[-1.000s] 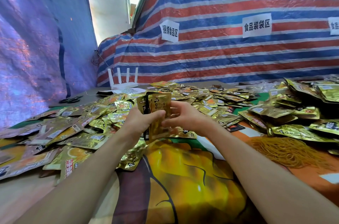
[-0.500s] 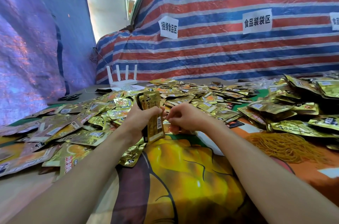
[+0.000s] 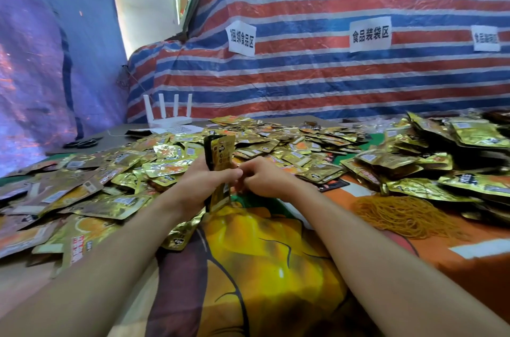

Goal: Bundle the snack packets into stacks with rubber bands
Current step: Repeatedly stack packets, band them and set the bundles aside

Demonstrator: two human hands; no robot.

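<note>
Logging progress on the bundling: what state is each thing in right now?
Held stack: upright, gripped by left hand.
Right hand: fingers curled beside the stack; what they pinch is unclear.
Loose packets: scattered flat, unbundled.
Rubber bands: loose pile, right of the hands.
Router: antennas upright.
Scissors: lying flat.

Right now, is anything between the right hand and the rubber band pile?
Nothing visible. Only bare cloth lies between the right hand and the rubber band pile; a dark packet lies flat just beyond that line. The left hand holds the stack upright, out of the way.
</note>
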